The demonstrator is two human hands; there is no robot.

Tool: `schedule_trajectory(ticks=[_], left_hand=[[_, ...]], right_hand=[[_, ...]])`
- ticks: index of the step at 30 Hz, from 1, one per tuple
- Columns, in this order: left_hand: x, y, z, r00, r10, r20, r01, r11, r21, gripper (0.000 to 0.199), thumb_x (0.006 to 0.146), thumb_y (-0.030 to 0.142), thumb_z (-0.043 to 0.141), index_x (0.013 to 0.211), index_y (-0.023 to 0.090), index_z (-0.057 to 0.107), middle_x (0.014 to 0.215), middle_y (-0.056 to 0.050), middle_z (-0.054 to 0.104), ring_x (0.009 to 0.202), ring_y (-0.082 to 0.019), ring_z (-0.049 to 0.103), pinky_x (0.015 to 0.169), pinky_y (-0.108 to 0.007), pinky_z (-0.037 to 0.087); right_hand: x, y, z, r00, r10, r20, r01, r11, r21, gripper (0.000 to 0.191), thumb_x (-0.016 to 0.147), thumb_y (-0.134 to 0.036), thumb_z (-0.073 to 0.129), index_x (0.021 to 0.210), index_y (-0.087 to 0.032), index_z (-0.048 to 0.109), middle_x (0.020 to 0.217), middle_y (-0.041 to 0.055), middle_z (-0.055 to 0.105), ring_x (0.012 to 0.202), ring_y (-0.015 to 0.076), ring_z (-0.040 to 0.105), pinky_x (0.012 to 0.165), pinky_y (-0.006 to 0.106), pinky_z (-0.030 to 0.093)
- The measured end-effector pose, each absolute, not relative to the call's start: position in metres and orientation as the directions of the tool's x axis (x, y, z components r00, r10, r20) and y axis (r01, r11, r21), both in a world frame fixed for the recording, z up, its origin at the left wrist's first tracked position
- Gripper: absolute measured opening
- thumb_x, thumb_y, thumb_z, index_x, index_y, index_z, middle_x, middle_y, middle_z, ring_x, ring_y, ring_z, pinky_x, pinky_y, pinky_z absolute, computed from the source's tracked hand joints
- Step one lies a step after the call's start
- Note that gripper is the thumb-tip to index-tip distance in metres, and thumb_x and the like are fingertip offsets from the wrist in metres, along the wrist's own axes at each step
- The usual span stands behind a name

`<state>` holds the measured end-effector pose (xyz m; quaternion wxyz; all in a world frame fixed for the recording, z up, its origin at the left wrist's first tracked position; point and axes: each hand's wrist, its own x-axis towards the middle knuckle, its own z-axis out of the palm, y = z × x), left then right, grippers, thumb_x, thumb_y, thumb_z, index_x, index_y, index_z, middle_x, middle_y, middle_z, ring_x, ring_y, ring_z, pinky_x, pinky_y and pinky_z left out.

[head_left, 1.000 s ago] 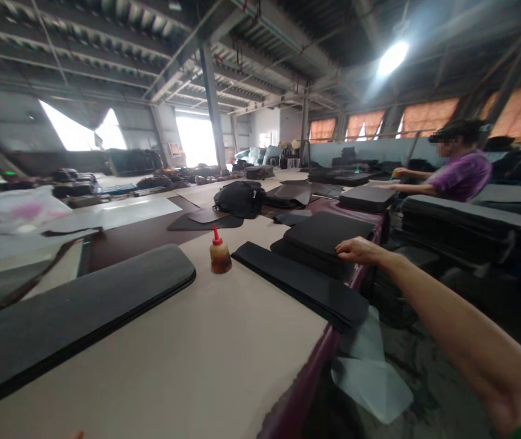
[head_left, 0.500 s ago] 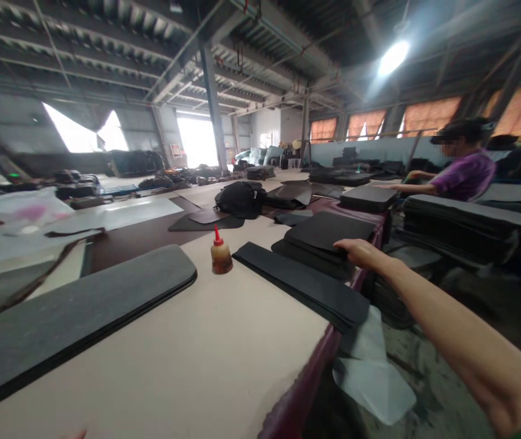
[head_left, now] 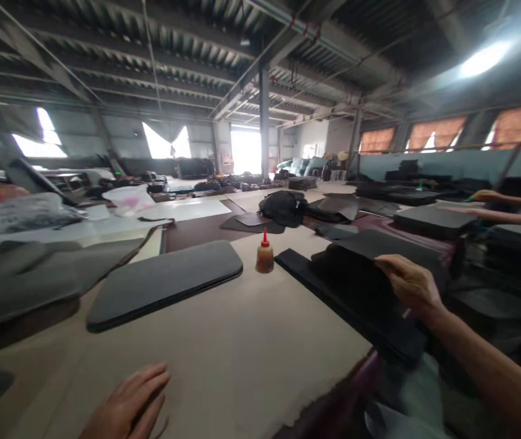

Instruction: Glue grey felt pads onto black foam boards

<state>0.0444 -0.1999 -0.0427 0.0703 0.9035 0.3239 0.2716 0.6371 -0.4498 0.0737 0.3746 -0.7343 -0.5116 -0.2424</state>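
Note:
My right hand (head_left: 409,283) pinches the edge of a dark sheet (head_left: 356,268), which hangs bent down over a strip-shaped black stack (head_left: 319,292). More dark sheets (head_left: 398,244) lie behind that hand. My left hand (head_left: 130,402) is low over the beige table top (head_left: 224,347) at the bottom left, its fingers stretched out and holding nothing. Between the black stack and a grey rounded stack (head_left: 164,280) stands a bottle (head_left: 265,256) with a red nozzle, upright.
A black bundle (head_left: 283,207) lies farther back. Grey material (head_left: 45,268) and a plastic bag (head_left: 130,198) are at the left. At the right edge, a co-worker's arms (head_left: 498,207) reach over a grey stack (head_left: 434,219). Pale pieces (head_left: 425,384) sit below the table edge.
The view has turned left. My right hand has lifted a dark sheet's edge off its pile, and the sheet now bends down. My left hand has come further into view.

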Motion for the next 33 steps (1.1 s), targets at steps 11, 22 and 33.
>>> schedule_trajectory(ticks=[11,22,33], left_hand=[[0.072,-0.267,0.028,0.393,0.901,-0.186,0.045,0.183,0.982,0.084,0.087,0.083,0.04,0.136,0.017,0.058,0.127,-0.016,0.068,0.116,-0.032,0.065,0.101,-0.046,0.053],[0.05,-0.291,0.021,0.356,0.901,-0.247,-0.138,0.312,0.94,0.077,0.06,0.025,0.088,0.128,0.016,0.054,0.116,-0.016,0.071,0.104,-0.033,0.07,0.086,-0.037,0.057],[0.016,-0.27,0.028,0.084,0.985,-0.152,0.117,0.142,0.983,0.087,0.055,0.029,0.072,0.135,0.009,0.044,0.071,0.0,0.066,0.067,-0.021,0.065,0.064,-0.03,0.05]], right_hand=[[0.327,-0.39,0.05,-0.337,0.605,0.721,0.708,0.668,-0.229,0.052,0.106,-0.028,0.037,0.157,-0.037,0.032,0.13,0.0037,0.067,0.112,0.0235,0.066,0.089,0.044,0.058],[0.354,-0.371,0.035,-0.333,0.83,0.448,0.706,0.534,-0.465,0.041,0.102,-0.053,0.052,0.136,-0.032,0.06,0.139,0.0049,0.06,0.125,0.0247,0.058,0.105,0.041,0.053],[0.446,-0.403,-0.043,-0.183,0.848,0.498,0.983,0.173,0.067,0.056,0.107,-0.049,0.029,0.121,-0.014,0.07,0.131,0.0153,0.064,0.119,0.0343,0.06,0.1,0.054,0.053]])
